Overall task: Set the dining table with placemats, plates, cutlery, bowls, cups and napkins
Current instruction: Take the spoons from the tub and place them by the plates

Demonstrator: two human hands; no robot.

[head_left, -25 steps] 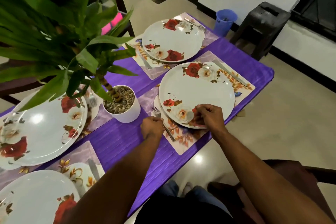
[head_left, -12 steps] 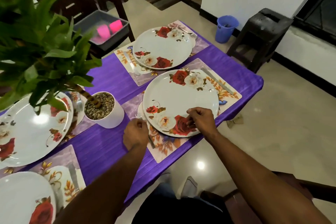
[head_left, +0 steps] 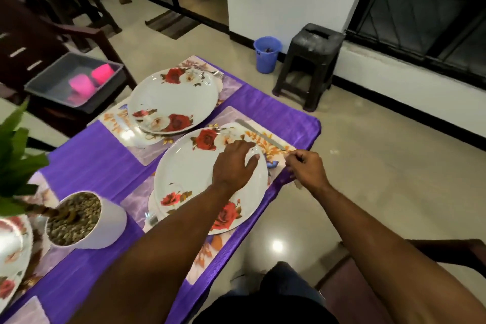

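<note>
I am seeing my left hand (head_left: 234,164) lying flat, fingers straight, on the near plate (head_left: 210,179), which sits on its placemat (head_left: 273,144) at the table's corner. My right hand (head_left: 305,168) is hovering with fingers curled at the mat's edge; whether it pinches anything I cannot tell. Tugging the mat risks sliding the plate or nudging the knife (head_left: 259,134) beyond it off the table edge (head_left: 314,129).
</note>
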